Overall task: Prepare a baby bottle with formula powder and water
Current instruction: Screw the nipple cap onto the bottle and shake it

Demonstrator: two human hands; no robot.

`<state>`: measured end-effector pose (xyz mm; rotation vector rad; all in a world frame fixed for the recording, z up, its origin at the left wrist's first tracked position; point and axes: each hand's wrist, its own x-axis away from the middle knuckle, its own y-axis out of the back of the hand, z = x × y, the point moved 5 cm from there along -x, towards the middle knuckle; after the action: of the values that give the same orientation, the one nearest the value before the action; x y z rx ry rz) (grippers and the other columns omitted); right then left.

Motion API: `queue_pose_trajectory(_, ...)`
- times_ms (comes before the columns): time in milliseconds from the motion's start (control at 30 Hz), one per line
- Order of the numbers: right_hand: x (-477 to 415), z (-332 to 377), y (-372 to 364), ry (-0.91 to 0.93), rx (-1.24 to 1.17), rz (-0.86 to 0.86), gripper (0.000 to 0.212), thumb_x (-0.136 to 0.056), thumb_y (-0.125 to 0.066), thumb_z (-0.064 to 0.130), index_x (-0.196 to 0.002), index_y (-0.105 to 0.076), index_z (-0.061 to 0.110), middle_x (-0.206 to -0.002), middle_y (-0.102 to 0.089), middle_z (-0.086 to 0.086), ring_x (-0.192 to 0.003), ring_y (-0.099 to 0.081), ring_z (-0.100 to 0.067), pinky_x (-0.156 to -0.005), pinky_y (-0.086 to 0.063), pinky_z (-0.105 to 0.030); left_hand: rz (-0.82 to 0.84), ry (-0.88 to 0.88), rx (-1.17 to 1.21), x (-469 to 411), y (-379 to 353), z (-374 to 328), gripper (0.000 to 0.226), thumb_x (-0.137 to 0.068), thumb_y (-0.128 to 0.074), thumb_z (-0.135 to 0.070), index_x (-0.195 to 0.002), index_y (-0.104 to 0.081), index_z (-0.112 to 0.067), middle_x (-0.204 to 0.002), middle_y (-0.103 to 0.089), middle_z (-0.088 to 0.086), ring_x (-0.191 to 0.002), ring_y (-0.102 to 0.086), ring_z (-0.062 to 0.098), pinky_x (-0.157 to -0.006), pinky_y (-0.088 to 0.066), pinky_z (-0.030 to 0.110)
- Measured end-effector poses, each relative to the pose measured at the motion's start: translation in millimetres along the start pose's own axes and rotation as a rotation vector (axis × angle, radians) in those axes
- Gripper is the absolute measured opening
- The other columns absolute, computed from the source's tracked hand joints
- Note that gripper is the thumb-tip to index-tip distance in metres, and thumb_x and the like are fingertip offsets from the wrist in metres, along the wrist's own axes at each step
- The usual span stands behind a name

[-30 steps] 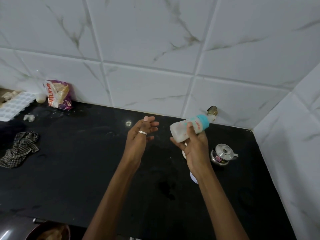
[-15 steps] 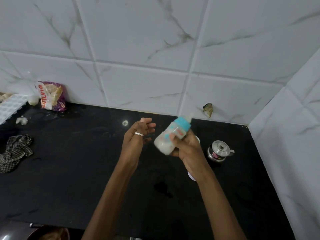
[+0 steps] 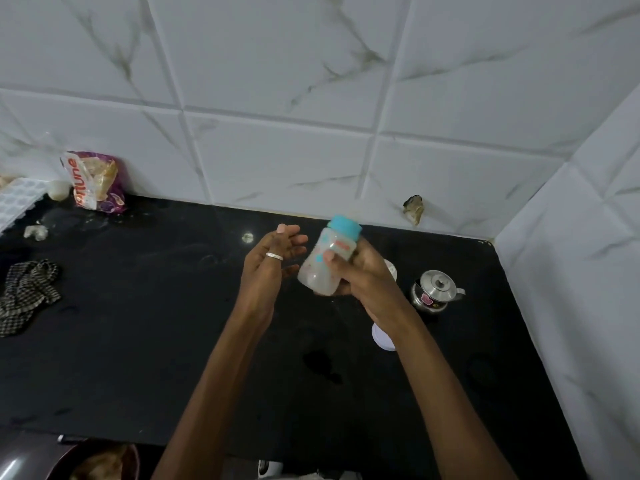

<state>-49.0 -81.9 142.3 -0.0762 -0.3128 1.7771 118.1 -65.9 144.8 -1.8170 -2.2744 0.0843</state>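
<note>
Since a second ago I see the baby bottle (image 3: 323,271) swung from almost sideways to nearly upright, its teal cap (image 3: 344,228) now pointing up toward the tiled wall. My view shows the right hand's fingers (image 3: 330,256) curled round the bottle's middle. The right hand (image 3: 363,282) grips it in the air above the black countertop (image 3: 156,323). Cloudy white liquid sits inside the bottle. Just beside it, apart from the bottle, the left hand (image 3: 266,271) is held up with fingers loosely spread and holding nothing, a ring (image 3: 274,257) on one finger. A small lidded steel pot (image 3: 434,292) stands to the right. A white round lid (image 3: 381,337) lies under the right wrist. Far left are a purple packet (image 3: 97,183) and a checked cloth (image 3: 26,292).
</note>
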Motion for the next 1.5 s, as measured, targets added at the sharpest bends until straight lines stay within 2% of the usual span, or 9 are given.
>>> queue_pose_trajectory(400,-10.0,-16.8,6.7,-0.018,-0.196,-0.141,0.058,-0.088,-0.071,0.029,-0.139,-0.047,0.012,-0.123,-0.062,-0.013,-0.113,-0.068,-0.030,-0.078,-0.062,-0.050,-0.019,0.022,-0.014,-2.5,5.1,11.1,0.035,-0.107,-0.045,-0.045,-0.115,-0.072,-0.024,-0.114,-0.077,-0.002,-0.110,-0.071,0.020,-0.091,-0.056,0.039)
queue_pose_trajectory(533,-5.3,-21.7,5.8,-0.075,0.045,0.001,0.035,-0.098,-0.066,0.028,-0.130,-0.054,0.023,-0.122,-0.064,-0.009,-0.116,-0.067,-0.032,-0.086,-0.061,-0.058,-0.009,0.035,-0.011,-2.2,2.4,14.6,0.035,-0.106,-0.046,-0.046,-0.114,-0.073,-0.024,-0.116,-0.077,0.000,-0.112,-0.071,0.022,-0.093,-0.056,0.040)
queue_pose_trajectory(700,-8.7,-16.2,20.8,-0.018,-0.237,-0.175,0.059,-0.088,-0.069,0.035,-0.137,-0.048,0.009,-0.120,-0.063,-0.016,-0.108,-0.070,-0.029,-0.075,-0.062,-0.050,-0.008,0.047,-0.022,-2.2,-0.6,16.8,0.034,-0.106,-0.046,-0.045,-0.114,-0.072,-0.025,-0.116,-0.077,-0.001,-0.110,-0.071,0.020,-0.096,-0.054,0.041)
queue_pose_trajectory(867,-3.0,-28.6,12.7,-0.091,0.038,0.023,0.043,-0.092,-0.074,0.023,-0.130,-0.054,0.020,-0.119,-0.066,-0.009,-0.111,-0.069,-0.026,-0.080,-0.062,-0.045,0.006,0.047,-0.021,-2.8,-2.4,18.8,0.033,-0.107,-0.046,-0.043,-0.115,-0.071,-0.023,-0.118,-0.076,0.002,-0.105,-0.071,0.017,-0.093,-0.055,0.039)
queue_pose_trajectory(1000,-9.0,-26.7,21.7,-0.060,-0.240,-0.193,0.055,-0.092,-0.073,0.028,-0.138,-0.048,0.013,-0.127,-0.061,-0.018,-0.120,-0.065,-0.036,-0.078,-0.062,-0.049,-0.010,0.048,-0.027,-4.1,0.7,21.2,0.033,-0.107,-0.047,-0.044,-0.114,-0.072,-0.024,-0.116,-0.077,0.000,-0.103,-0.071,0.014,-0.093,-0.054,0.038)
queue_pose_trajectory(1133,-1.3,-38.3,10.7,-0.146,0.074,0.046,0.055,-0.092,-0.074,0.025,-0.141,-0.049,0.018,-0.131,-0.064,-0.014,-0.123,-0.065,-0.032,-0.091,-0.060,-0.053,-0.003,0.054,-0.025,-3.7,3.1,23.3,0.035,-0.107,-0.046,-0.043,-0.118,-0.071,-0.021,-0.117,-0.076,0.000,-0.106,-0.072,0.016,-0.093,-0.055,0.039)
queue_pose_trajectory(1267,-5.6,-36.1,20.0,-0.097,-0.293,-0.163,0.055,-0.094,-0.069,0.025,-0.141,-0.046,0.010,-0.133,-0.060,-0.021,-0.121,-0.065,-0.036,-0.081,-0.062,-0.051,-0.028,0.046,-0.015,-4.7,6.2,22.1,0.035,-0.107,-0.046,-0.041,-0.118,-0.071,-0.019,-0.116,-0.077,0.000,-0.106,-0.071,0.019,-0.091,-0.054,0.038)
queue_pose_trajectory(1400,-4.8,-44.3,16.1,-0.128,0.000,-0.022,0.052,-0.094,-0.071,0.024,-0.141,-0.048,0.019,-0.133,-0.062,-0.017,-0.123,-0.065,-0.032,-0.090,-0.060,-0.057,-0.022,0.052,-0.024,-5.7,9.0,25.5,0.033,-0.107,-0.047,-0.040,-0.118,-0.072,-0.022,-0.115,-0.077,-0.003,-0.110,-0.071,0.019,-0.092,-0.053,0.038)
queue_pose_trajectory(1500,-6.9,-40.0,24.6,-0.101,-0.140,-0.127,0.062,-0.087,-0.076,0.028,-0.141,-0.048,0.016,-0.135,-0.061,-0.020,-0.124,-0.064,-0.036,-0.084,-0.061,-0.055,-0.028,0.061,-0.019,-7.4,10.2,27.7,0.031,-0.107,-0.047,-0.040,-0.115,-0.072,-0.023,-0.113,-0.077,-0.003,-0.106,-0.071,0.017,-0.089,-0.053,0.036)
